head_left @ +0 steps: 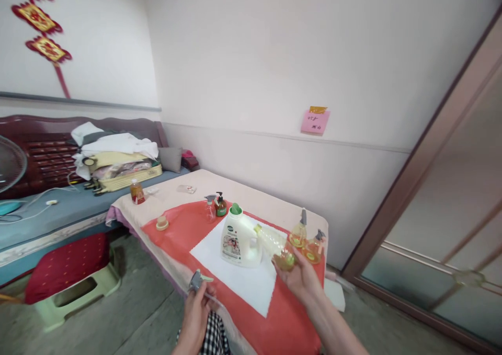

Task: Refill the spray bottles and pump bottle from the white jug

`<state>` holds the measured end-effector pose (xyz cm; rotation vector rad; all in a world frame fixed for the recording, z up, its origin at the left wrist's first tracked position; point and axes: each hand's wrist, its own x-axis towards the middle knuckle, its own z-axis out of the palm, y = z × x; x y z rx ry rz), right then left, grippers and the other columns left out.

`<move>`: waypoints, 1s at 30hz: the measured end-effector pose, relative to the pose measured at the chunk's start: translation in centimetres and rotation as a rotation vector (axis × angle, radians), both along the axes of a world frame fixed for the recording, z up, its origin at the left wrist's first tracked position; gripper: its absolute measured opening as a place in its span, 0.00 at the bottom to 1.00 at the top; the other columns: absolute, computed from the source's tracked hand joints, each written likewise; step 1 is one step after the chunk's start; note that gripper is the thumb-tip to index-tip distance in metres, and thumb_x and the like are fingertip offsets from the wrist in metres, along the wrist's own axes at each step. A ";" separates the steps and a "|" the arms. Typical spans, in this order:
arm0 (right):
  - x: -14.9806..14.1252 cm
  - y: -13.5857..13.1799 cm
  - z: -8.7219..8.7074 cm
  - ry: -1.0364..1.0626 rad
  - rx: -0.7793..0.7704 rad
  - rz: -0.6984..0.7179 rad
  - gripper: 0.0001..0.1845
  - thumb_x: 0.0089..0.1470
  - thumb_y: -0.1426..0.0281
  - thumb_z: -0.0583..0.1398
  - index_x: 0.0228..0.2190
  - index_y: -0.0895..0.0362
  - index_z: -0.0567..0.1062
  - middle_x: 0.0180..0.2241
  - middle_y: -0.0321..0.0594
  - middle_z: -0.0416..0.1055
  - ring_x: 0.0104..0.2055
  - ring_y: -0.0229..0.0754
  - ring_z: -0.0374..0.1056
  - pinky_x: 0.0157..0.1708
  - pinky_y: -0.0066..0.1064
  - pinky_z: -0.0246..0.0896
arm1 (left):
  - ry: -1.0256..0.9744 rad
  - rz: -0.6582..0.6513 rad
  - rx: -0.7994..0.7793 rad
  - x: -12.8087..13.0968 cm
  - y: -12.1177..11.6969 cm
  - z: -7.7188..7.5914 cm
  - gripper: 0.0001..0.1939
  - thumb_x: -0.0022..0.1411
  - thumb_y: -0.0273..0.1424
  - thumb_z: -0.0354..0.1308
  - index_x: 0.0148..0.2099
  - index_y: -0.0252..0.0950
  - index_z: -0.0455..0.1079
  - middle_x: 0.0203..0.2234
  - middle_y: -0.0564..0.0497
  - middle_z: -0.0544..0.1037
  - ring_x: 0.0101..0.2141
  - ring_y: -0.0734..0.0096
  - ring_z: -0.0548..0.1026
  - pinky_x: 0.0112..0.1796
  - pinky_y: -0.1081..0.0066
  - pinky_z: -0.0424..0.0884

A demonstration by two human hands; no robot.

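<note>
My left hand [197, 309] is closed around a grey spray trigger head [196, 281] at the table's near edge. In my right hand [298, 277] is a clear spray bottle [272, 241], tipped nearly on its side, with yellowish liquid at its base. Its yellow neck points left, toward the handle of a white detergent jug [240, 248]; whether they touch I cannot tell. The jug stands upright on a white cloth [251, 289], with green at its mouth. Beyond my right hand stand two bottles of yellow liquid with grey trigger tops, a taller one [298, 235] and a shorter one [314, 248].
A red cloth [290, 318] covers the table's near part. Behind the jug are a pink spray bottle [210, 211] and a dark pump bottle [221, 206]. A pale round cap [162, 222] and an amber bottle [137, 193] sit leftward. A stool [72, 266] stands at left.
</note>
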<state>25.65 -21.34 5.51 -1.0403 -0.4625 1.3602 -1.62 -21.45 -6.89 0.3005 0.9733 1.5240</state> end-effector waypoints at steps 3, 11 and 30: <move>0.2 -4.2 -3.2 0.158 -0.044 -0.003 0.25 0.37 0.56 0.70 0.37 0.54 0.75 0.36 0.39 0.80 0.39 0.44 0.75 0.41 0.35 0.70 | -0.010 0.037 -0.018 0.5 0.5 2.4 0.16 0.48 0.31 0.71 0.38 0.36 0.71 0.25 0.52 0.78 0.27 0.70 0.78 0.29 0.72 0.74; 0.5 -11.6 -6.0 0.281 -0.003 -0.025 0.25 0.43 0.61 0.71 0.43 0.54 0.74 0.42 0.38 0.79 0.42 0.46 0.74 0.41 0.35 0.69 | -0.084 0.105 0.178 3.9 0.9 12.2 0.09 0.58 0.33 0.65 0.38 0.37 0.70 0.31 0.49 0.80 0.37 0.69 0.79 0.40 0.69 0.74; -3.7 -13.0 -3.7 0.193 0.215 -0.073 0.31 0.42 0.64 0.72 0.47 0.55 0.71 0.51 0.47 0.73 0.50 0.53 0.71 0.50 0.47 0.66 | -0.152 -0.247 0.170 9.9 -6.1 12.7 0.17 0.56 0.40 0.67 0.44 0.37 0.71 0.43 0.43 0.80 0.43 0.64 0.77 0.44 0.65 0.72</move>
